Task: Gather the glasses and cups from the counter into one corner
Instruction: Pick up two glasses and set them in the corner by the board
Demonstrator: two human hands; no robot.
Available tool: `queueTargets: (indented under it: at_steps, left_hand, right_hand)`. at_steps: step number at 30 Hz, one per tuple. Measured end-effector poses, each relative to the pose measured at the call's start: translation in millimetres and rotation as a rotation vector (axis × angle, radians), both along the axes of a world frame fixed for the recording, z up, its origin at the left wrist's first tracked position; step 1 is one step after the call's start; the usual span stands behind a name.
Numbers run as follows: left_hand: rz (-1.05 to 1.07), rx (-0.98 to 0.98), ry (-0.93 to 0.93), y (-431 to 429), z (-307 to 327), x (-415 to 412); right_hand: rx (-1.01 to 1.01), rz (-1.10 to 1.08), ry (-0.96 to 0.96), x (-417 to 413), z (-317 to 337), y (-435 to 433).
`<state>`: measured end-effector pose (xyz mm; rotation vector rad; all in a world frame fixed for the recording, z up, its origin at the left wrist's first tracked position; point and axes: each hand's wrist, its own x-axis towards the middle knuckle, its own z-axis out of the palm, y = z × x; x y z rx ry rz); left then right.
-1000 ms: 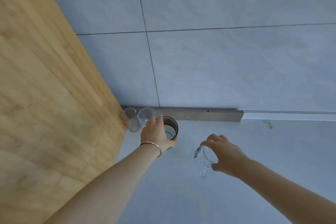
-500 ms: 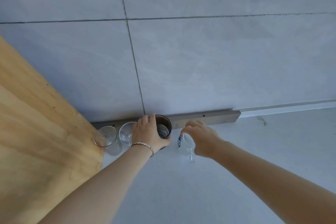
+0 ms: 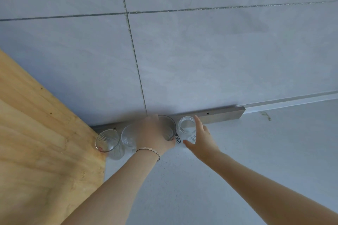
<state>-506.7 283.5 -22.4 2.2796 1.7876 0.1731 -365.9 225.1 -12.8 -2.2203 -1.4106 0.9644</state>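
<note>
Four drinking vessels stand in a row along the wall in the counter's left corner. A ribbed glass (image 3: 108, 141) sits against the wooden panel, with a clear glass (image 3: 129, 137) beside it. My left hand (image 3: 153, 133) is wrapped around a dark cup (image 3: 169, 128), hiding its left side. A clear glass with a small dark print (image 3: 186, 128) stands upright right of the cup. My right hand (image 3: 203, 140) is beside that glass with fingers spread, thumb near its base and index finger along its right side.
A wooden panel (image 3: 36, 142) bounds the corner on the left. A grey tiled wall (image 3: 201, 60) rises behind, with a metal strip (image 3: 223, 114) at its foot. The pale counter (image 3: 247, 151) stretches to the right and toward me.
My right hand carried the printed glass left and back, set it upright next to the dark cup, and its fingers opened. My left hand stayed on the dark cup.
</note>
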Motion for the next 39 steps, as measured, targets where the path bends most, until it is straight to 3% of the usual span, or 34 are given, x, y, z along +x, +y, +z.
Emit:
queueTargets:
  at_steps: [7,12,15,18,20,24,28,31,34,39]
  left_hand:
    - [0.040,0.007,0.005,-1.3,-1.7,1.6]
    - [0.038,-0.009,0.003,-1.5,0.1,2.8]
    - [0.016,-0.016,0.062,-3.1,4.0,1.4]
    - [0.014,-0.062,0.159,-8.7,16.0,8.3]
    - [0.012,-0.072,0.132,-36.0,35.1,32.4]
    - [-0.224,0.126,0.091,-83.6,52.7,74.4]
    - [-0.348,-0.173,0.203,-93.2,63.9,81.4]
    - [-0.470,-0.353,0.230,-137.3,62.9,142.4]
    - [-0.584,-0.380,0.254,-190.4,63.0,218.5]
    - [-0.647,-0.408,0.121,-291.2,65.8,362.9]
  right_hand:
    - [0.015,-0.258,-0.038,-26.7,-7.3,7.3]
    - [-0.006,-0.416,0.135,-39.9,-13.2,15.2]
    - [-0.085,-0.290,0.182,-26.5,-6.7,7.8]
    - [-0.211,0.015,0.018,3.6,17.9,-22.9]
    - [-0.283,0.093,-0.068,46.3,32.9,-65.6]
    - [-0.394,0.210,-0.181,123.7,29.3,-135.4]
    - [-0.493,0.247,-0.243,143.2,37.2,-153.8]
    - [-0.527,0.177,-0.272,200.2,49.7,-213.0]
    - [-0.533,0.082,-0.302,266.3,59.0,-280.3]
    - [-0.529,-0.043,-0.351,390.7,85.9,-401.2]
